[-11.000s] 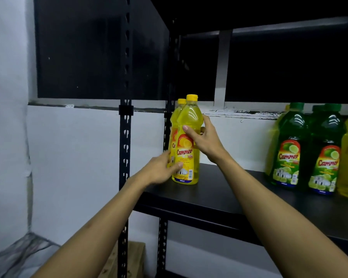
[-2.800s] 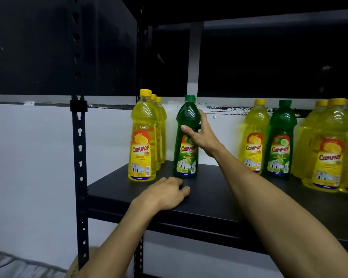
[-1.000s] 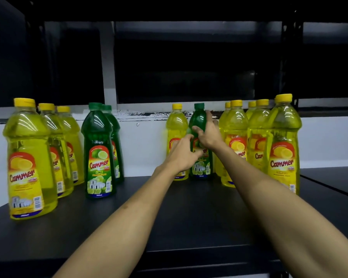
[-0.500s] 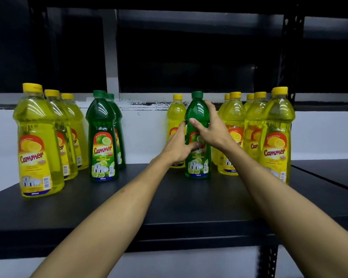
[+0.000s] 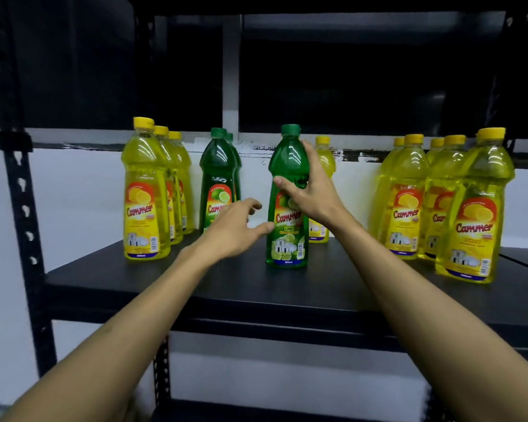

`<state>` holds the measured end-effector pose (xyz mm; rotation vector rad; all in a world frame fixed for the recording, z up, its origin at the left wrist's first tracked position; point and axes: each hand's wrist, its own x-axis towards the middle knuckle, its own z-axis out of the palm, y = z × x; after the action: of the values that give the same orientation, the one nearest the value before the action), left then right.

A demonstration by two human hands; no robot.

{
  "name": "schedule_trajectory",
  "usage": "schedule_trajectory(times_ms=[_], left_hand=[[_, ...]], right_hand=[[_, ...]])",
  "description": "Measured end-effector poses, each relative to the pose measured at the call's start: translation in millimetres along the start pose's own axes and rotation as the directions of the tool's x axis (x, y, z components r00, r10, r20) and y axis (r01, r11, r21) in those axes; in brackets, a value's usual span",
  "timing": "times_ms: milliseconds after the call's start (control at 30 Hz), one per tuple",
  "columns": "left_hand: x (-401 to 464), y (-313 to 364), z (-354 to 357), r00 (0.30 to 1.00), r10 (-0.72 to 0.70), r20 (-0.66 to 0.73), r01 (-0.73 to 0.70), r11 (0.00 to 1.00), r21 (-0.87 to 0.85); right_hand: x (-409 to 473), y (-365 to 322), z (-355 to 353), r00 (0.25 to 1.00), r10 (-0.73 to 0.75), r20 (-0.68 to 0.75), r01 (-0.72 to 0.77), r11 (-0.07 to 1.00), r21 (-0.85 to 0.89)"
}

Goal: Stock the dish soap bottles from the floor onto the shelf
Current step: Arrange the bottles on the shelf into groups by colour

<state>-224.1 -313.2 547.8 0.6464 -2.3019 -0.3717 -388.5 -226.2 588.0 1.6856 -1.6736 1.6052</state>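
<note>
A green lime dish soap bottle (image 5: 287,239) stands upright near the middle of the black shelf (image 5: 256,287). My right hand (image 5: 310,190) grips its upper body, thumb across the front and fingers round the right side. My left hand (image 5: 237,228) hovers just left of the bottle with spread, relaxed fingers; its thumb tip is at the label's edge. Two other green bottles (image 5: 218,184) stand one behind the other further left.
Three yellow bottles (image 5: 145,193) line up at the shelf's left end. One yellow bottle (image 5: 322,166) stands behind my right hand. Several yellow bottles (image 5: 470,214) crowd the right side. A black perforated upright post (image 5: 23,208) frames the left; a white wall lies behind.
The green bottle has come forward and left, away from the yellow bottles at the back, with my right hand on it. My left hand has come off it and opened.
</note>
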Motion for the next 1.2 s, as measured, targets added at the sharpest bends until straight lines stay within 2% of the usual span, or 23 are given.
schedule_trajectory(times_ms=[100, 233, 467, 800, 1033, 1200], left_hand=[[-31, -35, -27, 0.998, -0.061, 0.017, 0.058, 0.988, 0.14], [-61, -74, -47, 0.979, -0.168, 0.112, 0.134, 0.955, 0.263], [-75, -100, -49, 0.963, -0.237, 0.125, 0.207, 0.954, 0.216], [-77, -101, -45, 0.957, -0.27, 0.105, 0.244, 0.946, 0.212], [-80, -97, -46, 0.965, -0.258, 0.04, 0.243, 0.945, 0.219], [-81, -78, -40, 0.984, -0.11, -0.14, 0.131, 0.98, 0.148]], right_hand=[[1, -19, 26, 1.0, -0.022, 0.014, 0.021, 0.999, 0.032], [3, -39, 60, 0.998, -0.058, 0.026, 0.056, 0.997, 0.059], [9, -58, 105, 0.997, -0.063, 0.036, 0.06, 0.994, 0.087], [11, -61, 125, 0.998, -0.061, 0.001, 0.061, 0.994, 0.093], [11, -56, 131, 0.999, -0.046, -0.005, 0.046, 0.996, 0.081], [1, -38, 109, 0.999, 0.042, 0.017, -0.042, 0.999, -0.01]])
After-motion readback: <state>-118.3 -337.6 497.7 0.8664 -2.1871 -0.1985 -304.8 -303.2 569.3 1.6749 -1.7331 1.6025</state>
